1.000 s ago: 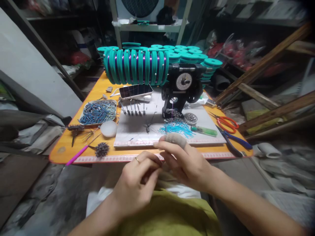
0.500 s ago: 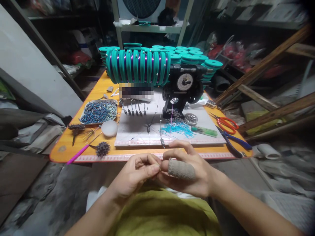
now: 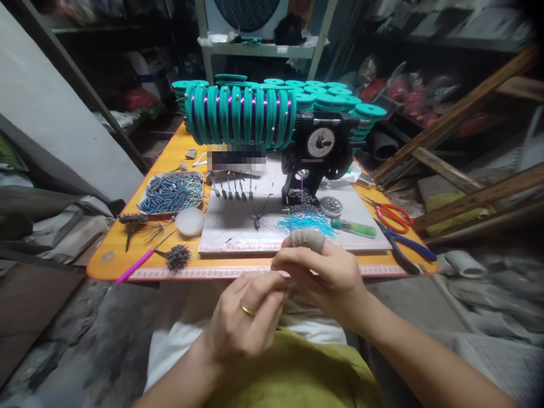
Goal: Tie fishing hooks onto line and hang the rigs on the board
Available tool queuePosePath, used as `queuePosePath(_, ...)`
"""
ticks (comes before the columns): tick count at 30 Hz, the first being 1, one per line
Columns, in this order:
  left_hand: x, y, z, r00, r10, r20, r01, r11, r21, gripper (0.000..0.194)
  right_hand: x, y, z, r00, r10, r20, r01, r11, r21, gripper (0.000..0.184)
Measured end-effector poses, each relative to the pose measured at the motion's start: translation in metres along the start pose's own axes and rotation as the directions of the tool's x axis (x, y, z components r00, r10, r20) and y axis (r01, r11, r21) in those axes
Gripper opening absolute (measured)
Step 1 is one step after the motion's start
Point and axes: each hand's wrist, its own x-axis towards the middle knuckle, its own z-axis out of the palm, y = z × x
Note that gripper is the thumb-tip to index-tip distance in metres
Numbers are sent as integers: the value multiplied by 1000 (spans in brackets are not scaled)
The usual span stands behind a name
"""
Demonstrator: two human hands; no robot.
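Note:
Over my lap, just in front of the table edge, my left hand is closed in a pinch and wears a gold ring. Whatever sits between its fingertips is too small to make out. My right hand is beside it, thumb and fingers pinched together, with a grey finger sleeve on one finger. A thin purple thread runs down from the black winding machine towards the right hand; its lower end is hidden. Blue thin pieces lie on the white board beyond the fingers.
Teal spools fill the rack above. On the left are a tray of blue pieces, a white round container and a pink-handled tool. At right lie a green-handled tool, red pliers and blue pliers.
My left hand has turned so its back faces up, showing the ring. My right hand has risen and rotated, bringing the sleeved finger up over the board's front edge.

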Motion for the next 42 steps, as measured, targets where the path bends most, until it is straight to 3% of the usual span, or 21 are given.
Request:
queuePosePath(2,3,-1,-2,998,-18,53,25,990,-138,17,1,2,0,1000,-8,-12,7,1000,-31,10)
queuePosePath(3,5,-2,-3,988,-119,99,141,956,-256,14,0,3,-1,999,-32,-31,30,998,-47,11)
queuePosePath(4,7,-2,-5,948,-267,171,314,868,-385,11,-2,5,-3,996,-80,-46,78,996,-52,12)
queuePosePath(5,8,-3,-7,865,-420,273,501,704,-504,10,-4,6,-5,989,-142,-37,141,989,-45,15)
queuePosePath(6,9,-4,-9,749,-532,395,651,482,-587,12,-6,7,-8,979,-201,-5,201,979,-31,21)
queuePosePath(8,9,-5,-11,528,-584,616,769,22,-638,22,-10,7,-13,958,-266,111,267,964,7,33)
queuePosePath(9,9,-6,-11,456,-557,694,761,-161,-629,26,-12,6,-14,949,-264,171,264,964,19,34)
queuePosePath(10,9,-6,-11,409,-525,747,734,-297,-611,28,-13,5,-15,948,-239,209,242,970,14,32)
queuePosePath(12,10,-6,-9,371,-485,792,675,-445,-589,31,-16,4,-13,959,-201,202,207,978,-8,24)
queuePosePath(15,12,-4,-7,365,-476,800,640,-497,-587,31,-19,6,-9,962,-219,165,225,974,-17,25)
queuePosePath(18,12,-5,-7,378,-491,785,664,-447,-600,31,-21,5,-7,961,-220,168,222,975,2,26)
queuePosePath(20,11,-7,-8,399,-498,770,680,-404,-612,30,-20,2,-9,974,-158,159,149,987,65,25)
queuePosePath(22,11,-8,-9,406,-488,773,673,-413,-614,30,-16,-2,-12,973,-28,231,-10,987,163,26)
queuePosePath(24,12,-7,-9,386,-464,797,648,-479,-592,31,-12,-4,-17,908,119,403,-237,937,256,29)
queuePosePath(27,11,-5,-9,329,-418,847,615,-586,-528,32,-9,-3,-22,770,160,617,-435,840,324,36)
queuePosePath(32,8,-1,-5,269,-395,879,586,-657,-474,31,-15,0,-20,756,242,608,-504,809,304,37)
queuePosePath(34,8,0,-4,254,-386,887,575,-678,-459,32,-16,1,-17,766,231,599,-470,838,278,36)
queuePosePath(37,9,2,-2,262,-386,884,550,-693,-466,31,-18,5,-14,870,77,486,-230,937,262,29)
queuePosePath(40,11,2,0,311,-377,873,539,-687,-488,28,-19,10,-13,947,-125,296,83,985,151,22)
queuePosePath(42,13,0,0,363,-421,831,575,-600,-556,27,-20,11,-14,962,-194,195,186,981,54,19)
